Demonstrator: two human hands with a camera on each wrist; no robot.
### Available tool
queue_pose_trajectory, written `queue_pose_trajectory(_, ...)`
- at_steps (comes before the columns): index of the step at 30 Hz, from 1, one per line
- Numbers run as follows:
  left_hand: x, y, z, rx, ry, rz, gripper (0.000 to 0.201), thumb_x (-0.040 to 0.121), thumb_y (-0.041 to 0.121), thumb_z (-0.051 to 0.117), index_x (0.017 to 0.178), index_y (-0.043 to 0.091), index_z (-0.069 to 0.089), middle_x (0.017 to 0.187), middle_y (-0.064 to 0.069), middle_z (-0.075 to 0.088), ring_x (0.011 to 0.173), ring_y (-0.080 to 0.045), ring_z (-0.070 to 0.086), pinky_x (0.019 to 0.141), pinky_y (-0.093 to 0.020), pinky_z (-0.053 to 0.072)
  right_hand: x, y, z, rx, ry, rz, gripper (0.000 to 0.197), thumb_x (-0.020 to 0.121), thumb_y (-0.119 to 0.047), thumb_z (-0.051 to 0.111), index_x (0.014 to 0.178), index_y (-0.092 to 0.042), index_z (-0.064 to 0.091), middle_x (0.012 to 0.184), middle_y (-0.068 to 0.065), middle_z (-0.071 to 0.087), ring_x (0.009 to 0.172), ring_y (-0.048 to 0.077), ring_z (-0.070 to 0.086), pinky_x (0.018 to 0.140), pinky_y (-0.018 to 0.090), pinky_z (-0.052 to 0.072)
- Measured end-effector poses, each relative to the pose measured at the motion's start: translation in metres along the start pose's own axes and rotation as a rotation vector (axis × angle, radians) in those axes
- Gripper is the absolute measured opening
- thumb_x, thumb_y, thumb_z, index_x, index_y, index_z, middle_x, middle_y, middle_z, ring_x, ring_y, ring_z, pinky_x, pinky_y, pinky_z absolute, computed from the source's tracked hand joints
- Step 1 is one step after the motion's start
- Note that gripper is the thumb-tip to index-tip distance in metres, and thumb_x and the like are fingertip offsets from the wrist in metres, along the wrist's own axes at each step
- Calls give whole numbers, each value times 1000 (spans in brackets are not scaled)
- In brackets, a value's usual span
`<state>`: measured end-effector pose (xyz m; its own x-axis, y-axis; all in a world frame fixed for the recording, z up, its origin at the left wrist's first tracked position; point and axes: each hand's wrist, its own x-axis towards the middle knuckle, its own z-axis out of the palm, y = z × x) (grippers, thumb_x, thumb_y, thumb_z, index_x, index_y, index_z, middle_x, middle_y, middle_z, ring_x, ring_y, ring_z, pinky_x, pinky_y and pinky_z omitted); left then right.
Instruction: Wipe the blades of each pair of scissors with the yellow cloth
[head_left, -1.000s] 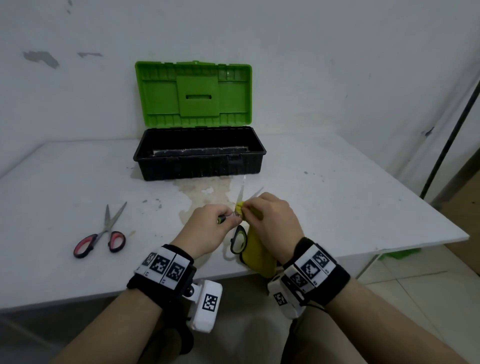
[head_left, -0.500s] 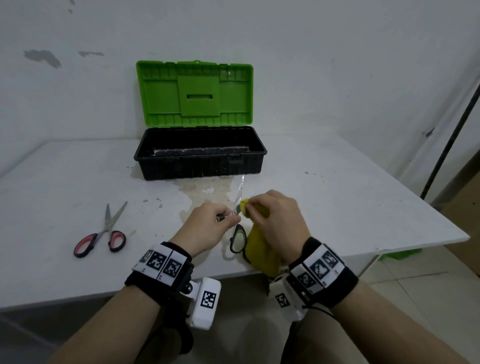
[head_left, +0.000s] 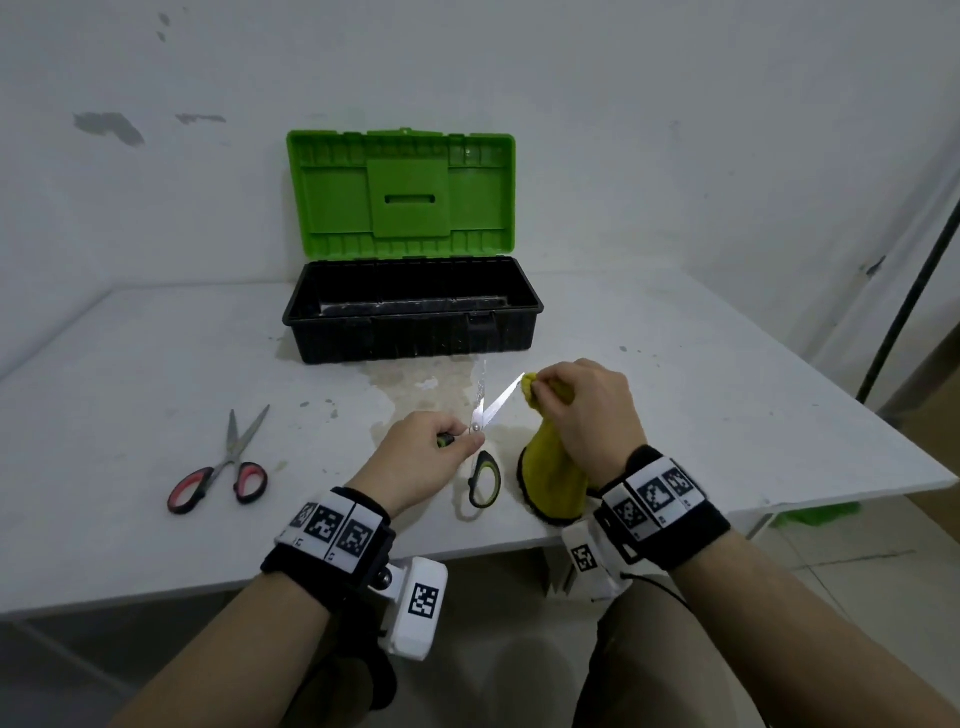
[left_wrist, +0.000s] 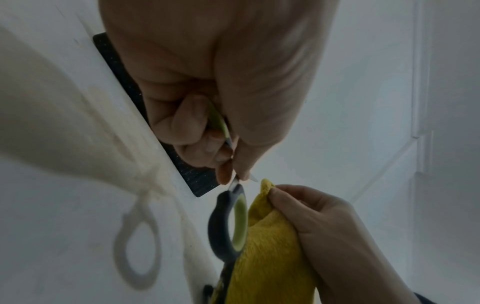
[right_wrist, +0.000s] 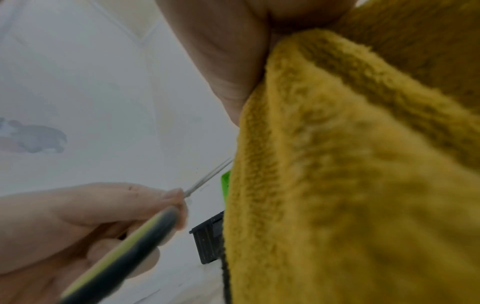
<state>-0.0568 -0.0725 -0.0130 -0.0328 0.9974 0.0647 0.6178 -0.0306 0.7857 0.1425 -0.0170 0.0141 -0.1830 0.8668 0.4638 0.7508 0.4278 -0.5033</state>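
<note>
My left hand (head_left: 441, 447) grips one handle of the green-and-black scissors (head_left: 484, 457) near the pivot, holding them above the table with the blades spread apart. The other handle loop (left_wrist: 231, 224) hangs free below. My right hand (head_left: 576, 410) pinches the yellow cloth (head_left: 553, 478) at the tip of the right blade (head_left: 503, 399); the rest of the cloth (right_wrist: 350, 174) drapes down to the table. A second pair of scissors with red-and-black handles (head_left: 223, 462) lies on the table to the left, blades slightly parted.
An open toolbox (head_left: 410, 312) with a black base and upright green lid (head_left: 400, 195) stands at the back centre, just beyond the blade tips. A stained patch (head_left: 415, 384) marks the white table (head_left: 701, 395) in front of it. The table's front edge runs under my wrists.
My right hand has slid the cloth outward and to the right along the blade, from near the pivot to the tip. The blades now stand wider apart. My left hand stayed put.
</note>
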Motion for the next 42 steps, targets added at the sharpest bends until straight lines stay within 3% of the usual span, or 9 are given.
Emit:
queue_pose_trajectory(5, 7, -3, -9, -135, -45, -64, 19, 91, 35, 68, 85, 17, 70, 65, 8, 60, 58, -7, 53, 53, -22, 42, -14, -10, -2, 40, -6, -94, 11, 90, -29, 64, 91, -23, 72, 83, -9, 61, 76, 6, 54, 68, 16, 44)
queue_pose_trajectory(7, 6, -4, -16, -146, -89, -56, 17, 91, 32, 70, 85, 16, 72, 63, 10, 59, 55, -3, 52, 50, -18, 42, -20, -13, -1, 48, -55, -152, 9, 88, -29, 65, 91, -23, 72, 84, -9, 62, 76, 7, 56, 69, 20, 47)
queue_pose_trajectory(11, 11, -11, -28, 61, -106, 78, 17, 91, 35, 69, 85, 21, 75, 78, 11, 68, 75, -5, 62, 72, -24, 49, -29, -19, 4, 12, -155, -260, 13, 89, -31, 63, 94, -23, 72, 90, -6, 62, 79, 13, 59, 70, 34, 52)
queue_pose_trajectory(13, 15, -12, -32, 129, -104, 117, 20, 92, 38, 68, 85, 21, 76, 82, 10, 70, 80, -5, 63, 72, -23, 47, -29, -24, 8, -9, -160, -285, 15, 90, -32, 61, 94, -22, 71, 90, -5, 61, 77, 15, 58, 68, 37, 53)
queue_pose_trajectory(19, 30, 2, -44, 212, -107, 211, 16, 90, 40, 70, 80, 27, 73, 75, 13, 65, 72, -2, 57, 66, -22, 39, -20, -33, 17, -21, -73, -276, 15, 91, -33, 62, 90, -20, 70, 86, -4, 58, 72, 16, 56, 61, 38, 52)
queue_pose_trajectory(25, 35, 11, -53, 271, -165, 229, 21, 88, 43, 72, 82, 23, 75, 70, 15, 61, 63, 1, 52, 59, -16, 34, -15, -38, 11, -50, -56, -280, 17, 91, -34, 61, 88, -19, 69, 85, -4, 57, 70, 16, 55, 59, 37, 51)
queue_pose_trajectory(32, 36, 11, -55, 324, -245, 287, 16, 87, 43, 72, 82, 28, 73, 77, 12, 65, 72, -4, 55, 64, -20, 39, -15, -42, 6, -120, -100, -353, 16, 90, -31, 62, 89, -18, 71, 89, -3, 59, 72, 17, 56, 56, 29, 45)
queue_pose_trajectory(37, 37, 6, -52, 340, -281, 279, 16, 88, 47, 69, 81, 34, 70, 80, 12, 64, 79, -9, 58, 74, -31, 48, 2, -35, -1, -84, -100, -221, 15, 91, -28, 59, 88, -19, 71, 91, -1, 59, 79, 19, 57, 68, 36, 51)
queue_pose_trajectory(42, 36, 2, -50, 254, -305, 231, 22, 89, 44, 69, 89, 24, 77, 82, 15, 68, 79, -5, 60, 71, -24, 43, 20, -27, -16, -80, 14, -103, 16, 91, -29, 60, 91, -20, 72, 89, -1, 62, 82, 18, 56, 73, 36, 52)
